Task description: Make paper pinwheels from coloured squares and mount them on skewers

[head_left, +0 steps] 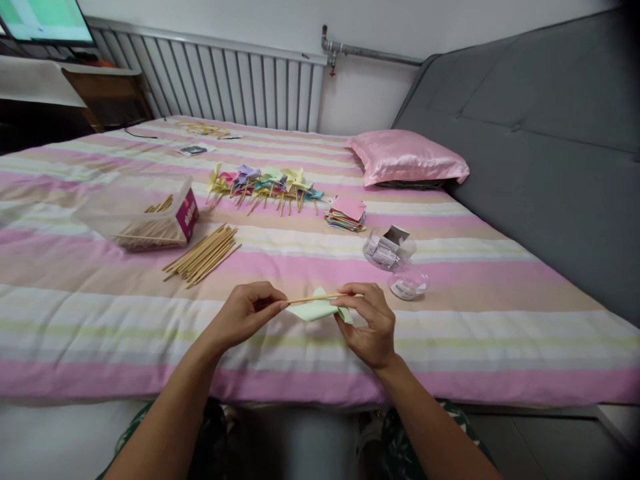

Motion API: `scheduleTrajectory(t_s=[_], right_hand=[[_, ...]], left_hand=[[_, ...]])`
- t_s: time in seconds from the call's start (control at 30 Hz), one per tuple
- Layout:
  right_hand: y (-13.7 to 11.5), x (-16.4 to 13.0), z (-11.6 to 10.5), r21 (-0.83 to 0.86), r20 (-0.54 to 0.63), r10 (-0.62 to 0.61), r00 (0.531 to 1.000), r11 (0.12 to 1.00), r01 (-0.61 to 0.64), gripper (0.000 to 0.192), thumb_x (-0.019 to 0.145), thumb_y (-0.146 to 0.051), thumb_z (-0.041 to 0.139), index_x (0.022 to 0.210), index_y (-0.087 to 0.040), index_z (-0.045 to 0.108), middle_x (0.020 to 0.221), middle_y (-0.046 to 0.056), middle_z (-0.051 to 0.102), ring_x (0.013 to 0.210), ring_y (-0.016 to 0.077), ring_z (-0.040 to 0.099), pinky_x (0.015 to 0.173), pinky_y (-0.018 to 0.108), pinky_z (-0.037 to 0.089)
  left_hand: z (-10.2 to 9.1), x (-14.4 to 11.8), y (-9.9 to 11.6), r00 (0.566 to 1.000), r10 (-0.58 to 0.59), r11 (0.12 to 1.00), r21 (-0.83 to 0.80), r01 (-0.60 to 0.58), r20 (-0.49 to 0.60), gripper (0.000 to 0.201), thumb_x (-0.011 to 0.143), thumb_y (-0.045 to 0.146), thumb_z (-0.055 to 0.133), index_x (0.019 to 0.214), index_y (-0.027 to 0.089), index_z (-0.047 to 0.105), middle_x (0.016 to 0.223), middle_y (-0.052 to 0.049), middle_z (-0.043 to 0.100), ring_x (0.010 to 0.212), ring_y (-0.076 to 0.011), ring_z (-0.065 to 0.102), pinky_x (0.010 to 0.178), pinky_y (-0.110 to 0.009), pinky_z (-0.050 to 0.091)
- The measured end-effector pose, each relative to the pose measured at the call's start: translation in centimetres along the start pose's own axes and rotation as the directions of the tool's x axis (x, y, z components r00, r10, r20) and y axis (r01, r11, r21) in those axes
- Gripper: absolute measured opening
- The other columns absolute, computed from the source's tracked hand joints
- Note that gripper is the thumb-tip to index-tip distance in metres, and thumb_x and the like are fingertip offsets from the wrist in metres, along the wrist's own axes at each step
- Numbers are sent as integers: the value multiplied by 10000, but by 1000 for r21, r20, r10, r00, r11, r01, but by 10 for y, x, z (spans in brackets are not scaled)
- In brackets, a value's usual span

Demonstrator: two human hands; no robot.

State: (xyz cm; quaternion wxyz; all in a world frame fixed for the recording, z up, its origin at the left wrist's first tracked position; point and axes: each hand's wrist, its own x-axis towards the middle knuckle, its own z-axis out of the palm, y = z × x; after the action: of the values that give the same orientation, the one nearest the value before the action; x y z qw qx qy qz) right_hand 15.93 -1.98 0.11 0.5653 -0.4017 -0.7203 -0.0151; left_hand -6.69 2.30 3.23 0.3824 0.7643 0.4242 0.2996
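Observation:
Between my hands, a thin wooden stick (311, 299) lies crosswise over a pale green paper pinwheel (313, 311). My left hand (253, 308) pinches the stick's left end between thumb and fingers. At the other end, my right hand (367, 320) grips the pinwheel together with the stick; its fingers hide how the two meet. Both hands are just above the near part of the striped bed. Ahead and to the left lies a pile of loose wooden sticks (204, 257). Several finished paper pinwheels (270, 181) in mixed colours lie farther back.
A clear plastic box (120, 217) with more sticks stands at the left. A stack of coloured paper pieces (346, 213) lies beyond my right hand, near a clear round container (387, 250) and its lid (409, 285). A pink pillow (407, 157) rests by the grey headboard (540, 133).

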Motion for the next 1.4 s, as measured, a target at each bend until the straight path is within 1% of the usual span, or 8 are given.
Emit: scheduleTrajectory(t_s=[0.43, 0.6, 1.03, 1.27, 1.4], right_hand=[[1, -1, 1, 7, -7, 8, 1000, 1000, -8, 105, 759, -219, 634, 861, -222, 661, 888, 61, 632, 837, 208, 592, 717, 376, 456], [1, -2, 1, 2, 10, 15, 1000, 1000, -15, 115, 760, -206, 632, 869, -228, 661, 900, 59, 633, 841, 204, 591, 724, 379, 463], [0, -1, 1, 22, 2, 25, 1000, 999, -25, 116, 761, -189, 631, 867, -221, 662, 880, 65, 629, 830, 205, 583, 709, 378, 479], [-1, 1, 2, 25, -12, 25, 1000, 999, -25, 125, 757, -152, 623, 857, -215, 665, 864, 67, 636, 816, 201, 586, 703, 373, 489], [-1, 0, 2, 20, -11, 54, 998, 998, -54, 127, 760, -145, 612, 850, -217, 665, 868, 65, 637, 827, 204, 591, 717, 379, 497]], left_hand=[[0, -1, 1, 1000, 15, 1000, 26, -14, -14, 236, 785, 331, 579, 752, 117, 674, 659, -45, 627, 571, -112, 514, 506, -207, 375], [0, -1, 1, 1000, 16, 1000, 22, -16, -13, 240, 787, 332, 577, 748, 114, 671, 658, -48, 623, 578, -116, 514, 510, -211, 373], [0, -2, 2, 1000, 15, 999, 33, -14, -19, 238, 788, 334, 580, 722, 119, 658, 622, -25, 587, 551, -102, 477, 494, -204, 352], [1, -2, -1, 998, 53, 997, 58, -50, -40, 233, 797, 328, 578, 736, 121, 667, 642, -36, 604, 561, -102, 489, 498, -202, 362], [2, -1, 0, 996, 72, 995, 69, -68, -60, 237, 797, 333, 579, 733, 123, 667, 640, -36, 609, 551, -98, 484, 489, -198, 364]])
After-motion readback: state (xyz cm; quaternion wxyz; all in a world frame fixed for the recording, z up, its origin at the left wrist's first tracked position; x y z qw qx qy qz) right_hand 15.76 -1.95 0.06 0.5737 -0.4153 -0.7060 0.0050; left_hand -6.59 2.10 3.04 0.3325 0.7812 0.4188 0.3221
